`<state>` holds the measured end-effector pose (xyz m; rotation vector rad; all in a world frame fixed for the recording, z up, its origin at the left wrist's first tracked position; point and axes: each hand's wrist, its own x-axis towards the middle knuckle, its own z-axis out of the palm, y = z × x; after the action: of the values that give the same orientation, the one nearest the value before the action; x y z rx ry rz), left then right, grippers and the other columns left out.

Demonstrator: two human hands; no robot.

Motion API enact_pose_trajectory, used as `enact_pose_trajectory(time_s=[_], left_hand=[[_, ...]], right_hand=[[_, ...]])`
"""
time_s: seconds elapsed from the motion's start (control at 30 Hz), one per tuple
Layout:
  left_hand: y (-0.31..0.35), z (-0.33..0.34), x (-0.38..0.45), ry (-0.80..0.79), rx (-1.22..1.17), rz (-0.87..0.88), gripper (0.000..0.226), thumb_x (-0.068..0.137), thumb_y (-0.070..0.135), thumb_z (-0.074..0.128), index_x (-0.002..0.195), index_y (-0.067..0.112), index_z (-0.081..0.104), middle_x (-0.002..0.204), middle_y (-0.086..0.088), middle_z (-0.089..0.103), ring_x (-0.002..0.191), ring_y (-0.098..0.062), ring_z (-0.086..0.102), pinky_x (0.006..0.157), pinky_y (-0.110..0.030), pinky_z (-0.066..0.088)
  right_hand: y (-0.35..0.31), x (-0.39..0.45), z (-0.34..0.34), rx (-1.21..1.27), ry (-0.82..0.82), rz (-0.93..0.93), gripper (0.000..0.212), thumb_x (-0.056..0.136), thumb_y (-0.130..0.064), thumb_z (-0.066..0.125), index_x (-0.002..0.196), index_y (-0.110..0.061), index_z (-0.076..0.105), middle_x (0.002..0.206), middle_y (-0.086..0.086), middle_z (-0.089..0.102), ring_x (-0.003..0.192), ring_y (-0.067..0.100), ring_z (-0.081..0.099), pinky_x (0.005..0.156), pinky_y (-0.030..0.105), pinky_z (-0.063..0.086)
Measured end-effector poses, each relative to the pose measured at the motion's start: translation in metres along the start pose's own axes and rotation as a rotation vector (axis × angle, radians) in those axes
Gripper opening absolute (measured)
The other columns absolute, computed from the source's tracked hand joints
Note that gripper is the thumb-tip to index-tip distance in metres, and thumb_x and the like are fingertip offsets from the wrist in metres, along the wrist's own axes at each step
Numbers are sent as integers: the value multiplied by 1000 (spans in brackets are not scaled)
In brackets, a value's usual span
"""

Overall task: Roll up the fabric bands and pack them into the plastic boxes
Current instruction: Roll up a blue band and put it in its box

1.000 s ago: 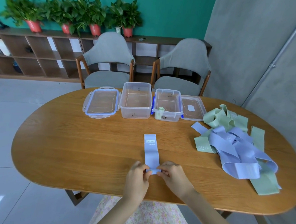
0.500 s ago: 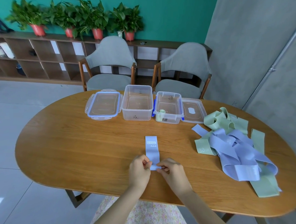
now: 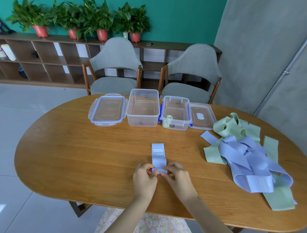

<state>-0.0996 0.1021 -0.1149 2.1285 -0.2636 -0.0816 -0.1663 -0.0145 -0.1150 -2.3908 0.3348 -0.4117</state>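
Note:
A lilac fabric band (image 3: 158,155) lies flat on the wooden table (image 3: 81,159), its near end rolled up. My left hand (image 3: 145,181) and my right hand (image 3: 178,179) pinch that rolled end from either side. Two clear plastic boxes stand at the far side: a larger empty one (image 3: 143,108) and a smaller one (image 3: 176,113) holding a rolled green band (image 3: 168,118). A tangle of lilac bands (image 3: 250,163) and green bands (image 3: 233,125) lies at the right.
Two box lids lie on the table: one with blue clips (image 3: 107,109) left of the boxes, one (image 3: 201,116) to their right. Two grey chairs (image 3: 115,72) stand behind the table. A shelf with potted plants (image 3: 100,18) lines the back wall.
The roll has advanced away from me along the lilac band, so the flat part is shorter. Both hands moved forward with it.

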Motion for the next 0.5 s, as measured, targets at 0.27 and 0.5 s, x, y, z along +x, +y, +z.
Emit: enact_pose_trajectory(time_s=[0.27,0.5], left_hand=[[5,9,2,63,48,-46,11,86,20,67,90,12,72,87,-1,65,75,-14,61,66,-23,42],[9,11,-2,83,97,-42,12,89,15,62,92,10,72,91,-4,62,82,-21,61,67,-22,35]], right_hand=[[-4,9,0,59,74,147,16,83,-16,72,98,-12,69,85,-9,64,76,-2,56,71,4,41],[-13,6,10,16,187,192,7,83,-12,70,77,-10,68,66,-4,62,64,10,55,62,12,41]])
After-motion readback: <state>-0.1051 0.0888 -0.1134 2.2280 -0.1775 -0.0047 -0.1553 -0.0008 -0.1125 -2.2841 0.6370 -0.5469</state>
